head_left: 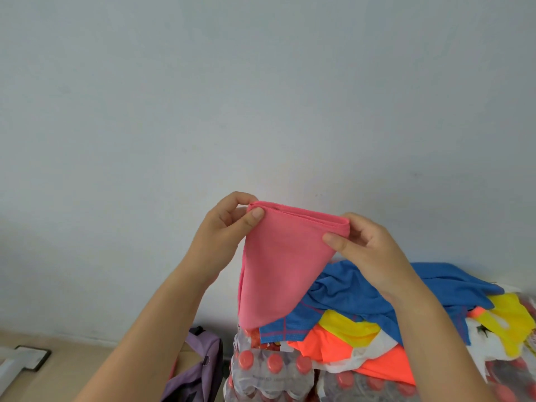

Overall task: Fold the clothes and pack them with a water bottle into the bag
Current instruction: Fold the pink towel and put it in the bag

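A pink cloth [278, 262] hangs folded in the air in front of a pale wall. My left hand [226, 227] pinches its upper left corner between thumb and fingers. My right hand [365, 250] pinches the upper right corner. The cloth tapers down to a point over a heap of clothes: a blue garment [362, 294], a yellow one [348, 329] and an orange one [377, 361]. The heap lies on shrink-wrapped packs of water bottles with red caps [269, 369]. A purple bag [197, 367] stands on the floor to the left of the packs.
A white plastic bag [368, 349] lies among the clothes. More wrapped bottles [510, 375] show at the far right. On the wooden floor at lower left is a dark-edged flat item [32, 358]. The wall fills the upper view.
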Motion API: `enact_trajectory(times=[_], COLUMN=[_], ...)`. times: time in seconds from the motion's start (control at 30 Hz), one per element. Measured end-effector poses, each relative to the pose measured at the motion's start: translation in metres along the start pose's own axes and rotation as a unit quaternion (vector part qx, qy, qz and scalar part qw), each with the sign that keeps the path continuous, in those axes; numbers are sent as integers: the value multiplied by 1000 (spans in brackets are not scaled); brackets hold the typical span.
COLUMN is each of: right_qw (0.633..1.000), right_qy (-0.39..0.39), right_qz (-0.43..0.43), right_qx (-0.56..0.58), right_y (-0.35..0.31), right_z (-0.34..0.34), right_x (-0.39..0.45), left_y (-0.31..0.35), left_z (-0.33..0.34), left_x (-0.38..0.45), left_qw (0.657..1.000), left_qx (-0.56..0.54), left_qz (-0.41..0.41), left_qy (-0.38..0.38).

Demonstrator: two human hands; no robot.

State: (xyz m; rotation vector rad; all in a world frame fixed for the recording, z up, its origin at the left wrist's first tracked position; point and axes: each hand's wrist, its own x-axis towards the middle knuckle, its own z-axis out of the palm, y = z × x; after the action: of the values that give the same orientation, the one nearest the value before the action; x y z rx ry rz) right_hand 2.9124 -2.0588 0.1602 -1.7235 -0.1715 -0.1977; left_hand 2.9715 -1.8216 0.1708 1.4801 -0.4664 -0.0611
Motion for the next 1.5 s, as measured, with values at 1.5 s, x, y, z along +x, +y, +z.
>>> enact_trajectory(times=[1.5], right_qw=[973], right_qy=[22], right_qz=[201], right_qx=[113], right_y=[102], right_z=[43], right_x=[-53], left_y=[-124], left_z=[-19], left_x=[-54], left_qw=[983], left_qx=[55], left_qz=[-168], left_qy=[42])
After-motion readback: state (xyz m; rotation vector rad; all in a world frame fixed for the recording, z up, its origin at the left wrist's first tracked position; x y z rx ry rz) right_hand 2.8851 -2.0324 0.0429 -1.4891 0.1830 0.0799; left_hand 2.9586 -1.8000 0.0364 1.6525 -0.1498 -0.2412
